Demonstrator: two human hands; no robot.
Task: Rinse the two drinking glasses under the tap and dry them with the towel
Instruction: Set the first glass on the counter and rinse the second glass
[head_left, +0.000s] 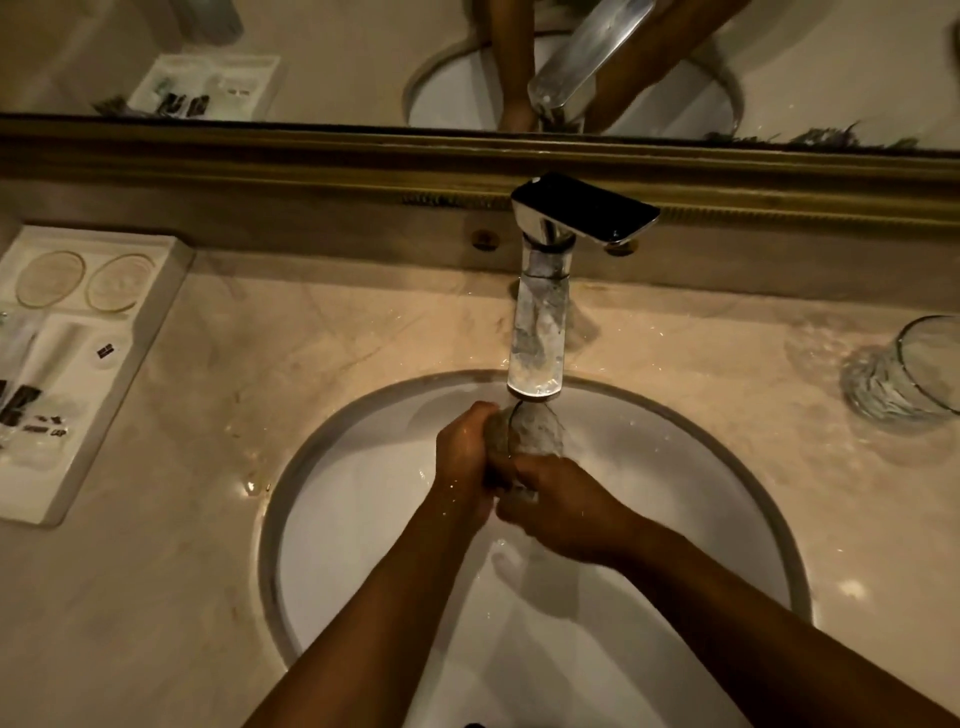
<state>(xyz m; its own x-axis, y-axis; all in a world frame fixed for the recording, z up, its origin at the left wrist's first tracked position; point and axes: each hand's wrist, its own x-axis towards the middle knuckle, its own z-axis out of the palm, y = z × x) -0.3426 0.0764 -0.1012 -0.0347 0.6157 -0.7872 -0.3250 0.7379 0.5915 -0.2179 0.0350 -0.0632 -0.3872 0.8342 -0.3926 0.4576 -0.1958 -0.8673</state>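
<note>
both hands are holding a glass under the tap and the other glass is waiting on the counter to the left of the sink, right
Not quite: the other glass stands on the counter to the right of the sink, not the left. The head view shows it at the right edge; on the left is only a tray. The rest holds: the left hand and right hand grip a glass under the tap.

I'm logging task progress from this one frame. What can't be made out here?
- Glass under the tap: head view, mostly covered by left hand and right hand and blurred by water.
- Second glass: cut off by the right edge.
- Towel: not in view.
- Tray labels: too small to read.
</note>
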